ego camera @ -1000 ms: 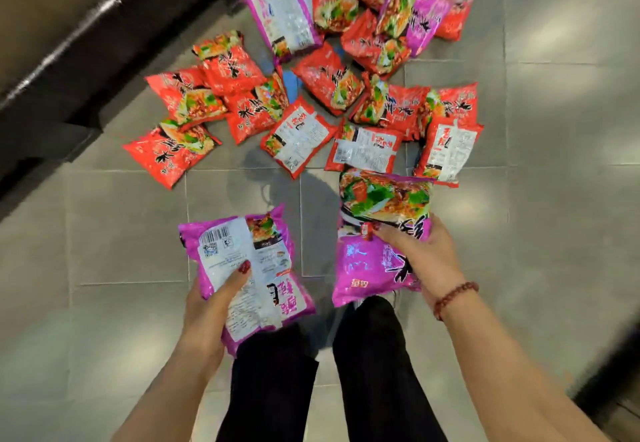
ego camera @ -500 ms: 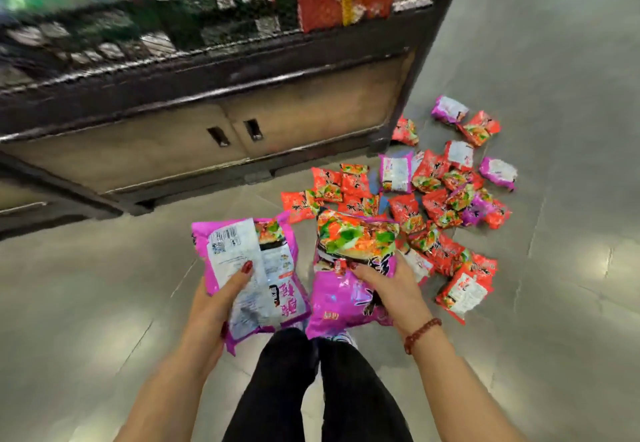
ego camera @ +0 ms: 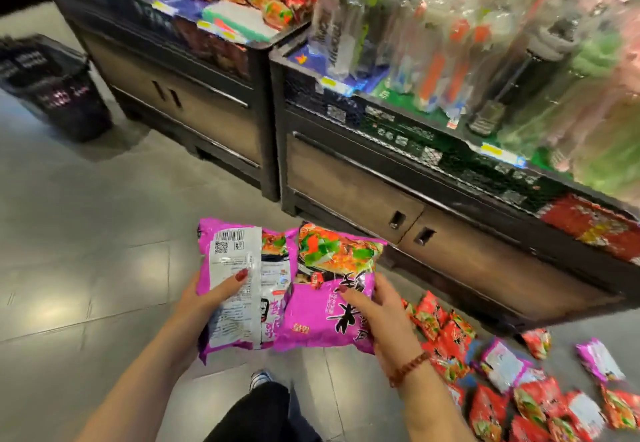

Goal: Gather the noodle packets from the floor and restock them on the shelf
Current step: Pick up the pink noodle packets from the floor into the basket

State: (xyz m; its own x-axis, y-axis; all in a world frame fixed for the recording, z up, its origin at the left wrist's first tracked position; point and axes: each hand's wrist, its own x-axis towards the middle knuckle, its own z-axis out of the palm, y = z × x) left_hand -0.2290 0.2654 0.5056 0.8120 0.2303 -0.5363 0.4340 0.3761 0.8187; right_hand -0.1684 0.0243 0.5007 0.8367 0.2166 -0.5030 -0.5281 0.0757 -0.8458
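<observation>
Head view: left hand (ego camera: pixel 204 299) clamped on 1 purple noodle packet (ego camera: pixel 242 320), back label up, thumb across its face, fingers beneath; right hand (ego camera: pixel 377 313) grips a 2nd purple packet (ego camera: pixel 325 303), picture side up, thumb on top. The 2 are held side by side, edges touching, flat and low ahead of the body, likely so both go up together. Shelf (ego camera: pixel 263 46) ahead, blurred, noodle stock on its upper tier. Many red and purple packets (ego camera: pixel 502 403) lie on the floor (ego camera: pixel 86 233) to the right, near the foot of the shelf; restocking looks barely begun
</observation>
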